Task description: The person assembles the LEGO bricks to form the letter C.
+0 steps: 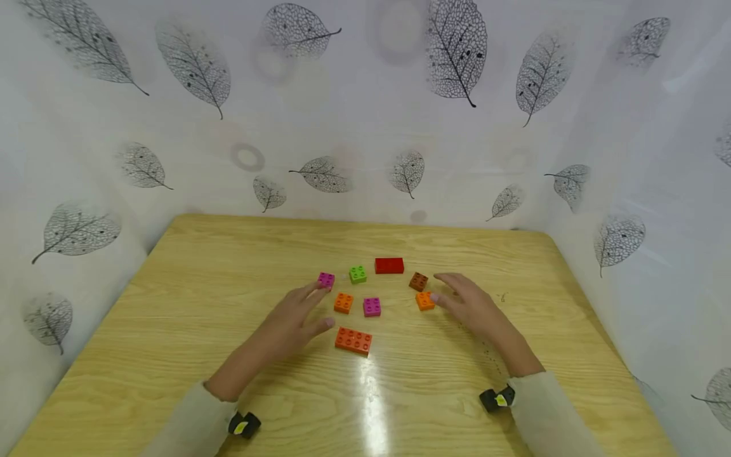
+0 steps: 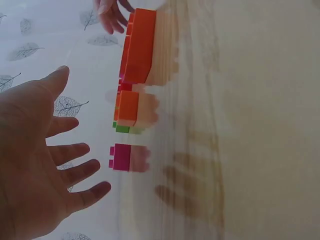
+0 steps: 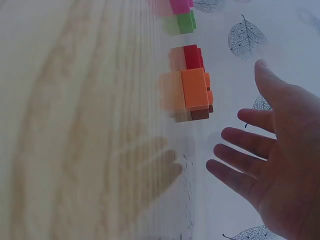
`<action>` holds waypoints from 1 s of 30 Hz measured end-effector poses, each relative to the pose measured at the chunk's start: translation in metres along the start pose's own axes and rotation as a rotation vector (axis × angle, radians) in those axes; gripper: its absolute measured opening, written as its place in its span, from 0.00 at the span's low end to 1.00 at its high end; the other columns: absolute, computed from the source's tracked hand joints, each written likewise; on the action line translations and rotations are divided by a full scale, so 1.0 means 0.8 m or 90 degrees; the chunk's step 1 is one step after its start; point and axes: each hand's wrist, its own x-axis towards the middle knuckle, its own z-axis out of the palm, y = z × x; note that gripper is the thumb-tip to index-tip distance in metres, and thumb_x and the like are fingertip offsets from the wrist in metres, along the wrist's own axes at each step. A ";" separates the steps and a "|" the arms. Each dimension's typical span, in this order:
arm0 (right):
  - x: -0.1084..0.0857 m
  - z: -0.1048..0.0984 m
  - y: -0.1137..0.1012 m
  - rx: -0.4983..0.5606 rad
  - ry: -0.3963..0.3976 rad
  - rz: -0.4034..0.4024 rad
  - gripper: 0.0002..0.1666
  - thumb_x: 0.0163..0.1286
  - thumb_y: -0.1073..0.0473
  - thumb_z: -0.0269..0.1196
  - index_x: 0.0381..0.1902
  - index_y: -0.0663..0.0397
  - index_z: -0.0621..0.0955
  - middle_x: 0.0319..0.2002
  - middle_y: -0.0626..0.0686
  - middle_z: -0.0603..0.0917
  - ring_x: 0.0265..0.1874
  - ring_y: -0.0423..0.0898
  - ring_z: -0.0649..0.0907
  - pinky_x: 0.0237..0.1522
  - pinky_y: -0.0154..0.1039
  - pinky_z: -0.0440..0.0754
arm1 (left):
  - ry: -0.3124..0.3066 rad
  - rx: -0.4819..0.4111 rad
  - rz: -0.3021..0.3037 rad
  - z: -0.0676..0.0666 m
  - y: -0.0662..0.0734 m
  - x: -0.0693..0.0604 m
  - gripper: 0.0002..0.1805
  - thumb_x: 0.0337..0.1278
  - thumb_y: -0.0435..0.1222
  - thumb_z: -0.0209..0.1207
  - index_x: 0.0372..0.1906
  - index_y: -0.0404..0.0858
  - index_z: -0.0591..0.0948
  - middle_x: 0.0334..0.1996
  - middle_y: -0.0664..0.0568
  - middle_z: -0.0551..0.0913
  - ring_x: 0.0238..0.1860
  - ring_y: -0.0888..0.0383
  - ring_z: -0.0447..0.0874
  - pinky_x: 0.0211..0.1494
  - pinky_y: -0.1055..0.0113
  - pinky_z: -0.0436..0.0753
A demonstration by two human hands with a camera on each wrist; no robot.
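My left hand (image 1: 293, 320) hovers over the table with fingers spread, its fingertips by a magenta block (image 1: 326, 280) in the head view. The left wrist view shows that hand (image 2: 40, 150) apart from the blocks. An orange-red eight-stud block (image 1: 353, 341) lies right of its thumb. My right hand (image 1: 469, 306) is also spread and holds nothing; its thumb is near an orange block (image 1: 425, 301), with a brown block (image 1: 419, 281) just behind. Between the hands are another orange block (image 1: 343, 303), a second magenta block (image 1: 372, 307), a green block (image 1: 358, 274) and a long red block (image 1: 389, 266).
The blocks lie on a glossy wood-grain table (image 1: 228, 254). A white curtain (image 1: 354, 127) printed with leaves stands behind it and along both sides. Each sleeve cuff has a black strap device (image 1: 244, 424) at the wrist.
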 end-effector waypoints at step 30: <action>0.020 0.008 0.008 0.042 -0.073 -0.036 0.24 0.69 0.56 0.69 0.61 0.51 0.81 0.51 0.50 0.81 0.46 0.48 0.78 0.50 0.47 0.77 | -0.096 -0.064 0.071 0.023 0.007 0.008 0.23 0.63 0.46 0.67 0.61 0.46 0.82 0.58 0.57 0.83 0.58 0.56 0.75 0.63 0.51 0.76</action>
